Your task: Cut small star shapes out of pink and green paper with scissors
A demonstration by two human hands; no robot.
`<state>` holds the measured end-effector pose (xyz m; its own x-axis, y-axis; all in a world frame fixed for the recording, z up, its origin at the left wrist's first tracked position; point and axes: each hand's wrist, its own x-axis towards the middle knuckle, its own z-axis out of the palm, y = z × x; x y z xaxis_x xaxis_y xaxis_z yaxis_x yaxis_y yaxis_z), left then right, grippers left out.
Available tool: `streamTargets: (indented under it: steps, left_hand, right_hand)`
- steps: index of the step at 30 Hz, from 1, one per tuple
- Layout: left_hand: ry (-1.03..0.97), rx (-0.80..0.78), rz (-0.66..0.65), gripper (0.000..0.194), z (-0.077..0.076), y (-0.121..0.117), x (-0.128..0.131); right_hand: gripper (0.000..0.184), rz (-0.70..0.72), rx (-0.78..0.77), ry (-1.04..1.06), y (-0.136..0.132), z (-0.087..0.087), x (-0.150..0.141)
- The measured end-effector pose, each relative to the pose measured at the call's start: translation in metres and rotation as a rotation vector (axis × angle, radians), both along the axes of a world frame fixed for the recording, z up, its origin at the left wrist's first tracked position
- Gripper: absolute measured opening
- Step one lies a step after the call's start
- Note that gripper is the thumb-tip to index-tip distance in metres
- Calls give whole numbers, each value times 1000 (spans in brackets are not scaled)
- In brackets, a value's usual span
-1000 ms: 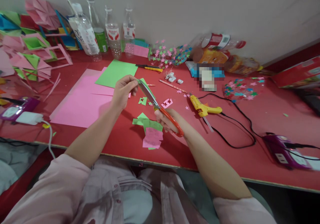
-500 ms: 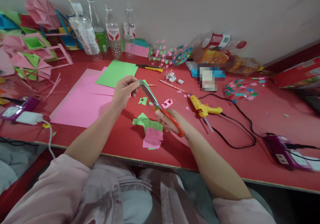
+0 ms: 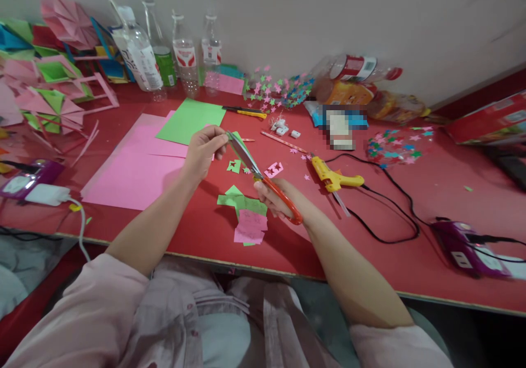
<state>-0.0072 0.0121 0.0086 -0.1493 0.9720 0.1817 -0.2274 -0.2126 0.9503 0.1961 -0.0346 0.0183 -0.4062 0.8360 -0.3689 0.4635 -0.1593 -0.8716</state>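
My right hand [image 3: 274, 197] is closed around the handles of red-handled scissors [image 3: 282, 199], whose blades point up and left. At the blade tips, my left hand [image 3: 209, 146] pinches a small piece of green paper [image 3: 237, 137], mostly hidden behind the blades. Below the scissors lies a loose pile of green paper scraps [image 3: 234, 199] and pink paper scraps [image 3: 251, 226]. Near the blades rest a green scrap with a star-shaped hole [image 3: 234, 166] and a pink scrap with star-shaped holes [image 3: 273, 170].
Pink sheets [image 3: 123, 176] and a green sheet [image 3: 191, 121] lie to the left. A yellow glue gun [image 3: 335, 179] with a black cord is on the right, near a purple power strip [image 3: 468, 250]. A utility knife [image 3: 250, 113] and plastic bottles [image 3: 186, 55] are at the back.
My hands, the scissors and the green paper keep almost the same position. The whole view shifts very slightly.
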Motion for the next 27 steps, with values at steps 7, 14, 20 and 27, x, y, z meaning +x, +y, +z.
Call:
streamTargets:
  steps: [7,14,20,27]
  left_hand:
    - [6,-5,9,10,-1,1,0]
    - [1,-1,-1,11,-1,0,0]
    - [14,3,23,11,1,0,-1]
    - [26,8,59,11,2,0,2]
  right_hand:
    - [51,-16,-25,-40,1,1,-1]
    - [54,14,4,-26,3,-2,0]
    - [58,27,-52,95,3,-9,3]
    - [54,0,-90,121,0,-5,-1]
